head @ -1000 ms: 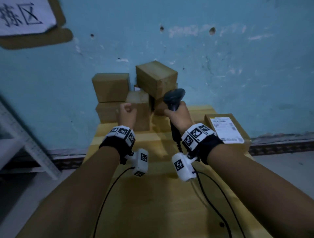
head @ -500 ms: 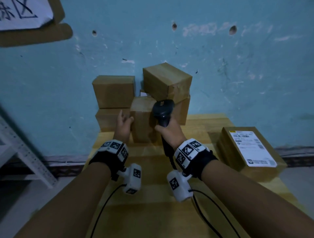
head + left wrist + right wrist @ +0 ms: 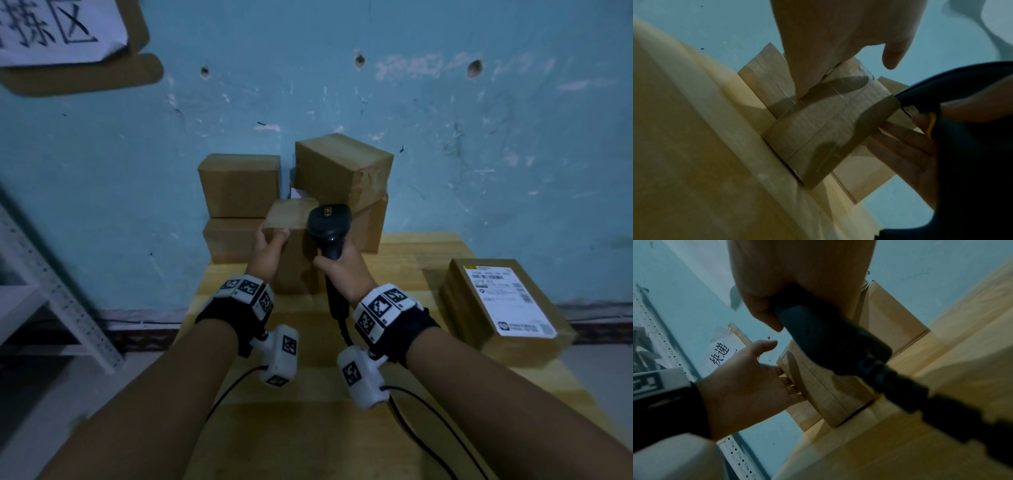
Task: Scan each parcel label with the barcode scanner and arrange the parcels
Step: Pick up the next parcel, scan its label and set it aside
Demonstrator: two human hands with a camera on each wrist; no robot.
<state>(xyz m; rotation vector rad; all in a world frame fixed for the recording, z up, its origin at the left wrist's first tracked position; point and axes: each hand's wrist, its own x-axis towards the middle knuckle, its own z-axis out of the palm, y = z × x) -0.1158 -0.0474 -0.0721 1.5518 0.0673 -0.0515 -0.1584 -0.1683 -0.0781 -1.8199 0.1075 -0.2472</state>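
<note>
left hand (image 3: 269, 248) now clamped on upright parcel (image 3: 291, 246), thumb over near top edge, fingers round left face; half second ago it lay flat alongside. right hand (image 3: 344, 269) grips barcode scanner (image 3: 328, 226) handle, head just beside parcel top, hiding its right side. label side not visible. labelled parcel (image 3: 503, 301) lies flat at right on counter (image 3: 308, 428), well apart.
</note>
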